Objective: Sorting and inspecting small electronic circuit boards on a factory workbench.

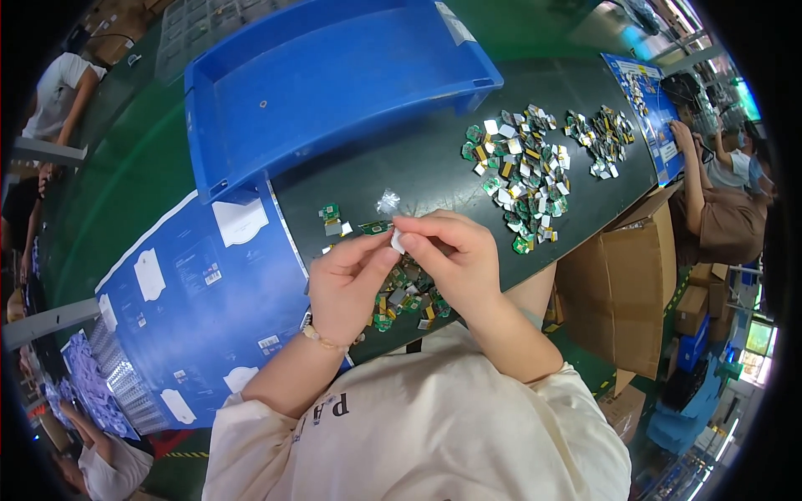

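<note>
A cream cloth shirt (418, 426) sits closest, beside the near edge of the dark table (334, 179). A stretch of tabletop separates the right hand (458, 255) from a wide heap of circuit boards (535, 179); the blue bin (334, 92) stands beyond. Over the table, the left hand (349, 275) and right hand pinch a small white piece (398, 242) between them — thumbs and fingers nearly closed, covering part of it. The hands partly hide a smaller pile of boards (409, 292). Smooth hard plastic forms the bin — crumpled, clear wrap (388, 201) lies just beyond the fingers.
</note>
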Available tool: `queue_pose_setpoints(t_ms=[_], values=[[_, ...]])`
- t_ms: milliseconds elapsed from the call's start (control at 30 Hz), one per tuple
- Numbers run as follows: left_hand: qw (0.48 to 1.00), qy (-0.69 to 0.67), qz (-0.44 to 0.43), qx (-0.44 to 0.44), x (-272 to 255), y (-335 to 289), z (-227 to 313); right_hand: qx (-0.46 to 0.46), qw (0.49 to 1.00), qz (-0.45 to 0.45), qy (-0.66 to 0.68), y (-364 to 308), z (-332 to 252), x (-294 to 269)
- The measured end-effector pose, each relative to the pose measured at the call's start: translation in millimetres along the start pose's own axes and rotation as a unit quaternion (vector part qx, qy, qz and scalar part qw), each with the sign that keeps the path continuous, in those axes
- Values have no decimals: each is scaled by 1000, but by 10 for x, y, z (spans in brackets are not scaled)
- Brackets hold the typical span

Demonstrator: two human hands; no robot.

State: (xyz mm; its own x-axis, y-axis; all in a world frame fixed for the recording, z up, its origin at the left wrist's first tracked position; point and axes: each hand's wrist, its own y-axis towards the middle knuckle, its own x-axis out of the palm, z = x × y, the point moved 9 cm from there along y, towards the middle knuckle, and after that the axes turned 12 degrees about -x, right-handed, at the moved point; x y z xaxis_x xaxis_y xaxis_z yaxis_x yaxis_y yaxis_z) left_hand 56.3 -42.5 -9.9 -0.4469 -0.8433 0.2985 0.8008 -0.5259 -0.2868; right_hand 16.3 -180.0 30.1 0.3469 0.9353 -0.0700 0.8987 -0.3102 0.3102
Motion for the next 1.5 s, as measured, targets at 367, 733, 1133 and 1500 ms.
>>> queue_pose_setpoints(t_ms=[367, 733, 1133, 1500], values=[[994, -103, -14, -33, 65, 39, -43, -162, 970, 32, -178, -30, -190, -19], [998, -49, -29, -25, 44, 68, -41, -269, 930, 28, -250, -40, -369, -33], [988, 140, -25, 53, 89, 17, 113, -198, 950, 8, -241, 41, -300, -124], [977, 199, -6, 78, 97, 29, 203, -241, 919, 6, -313, 29, -379, -95]])
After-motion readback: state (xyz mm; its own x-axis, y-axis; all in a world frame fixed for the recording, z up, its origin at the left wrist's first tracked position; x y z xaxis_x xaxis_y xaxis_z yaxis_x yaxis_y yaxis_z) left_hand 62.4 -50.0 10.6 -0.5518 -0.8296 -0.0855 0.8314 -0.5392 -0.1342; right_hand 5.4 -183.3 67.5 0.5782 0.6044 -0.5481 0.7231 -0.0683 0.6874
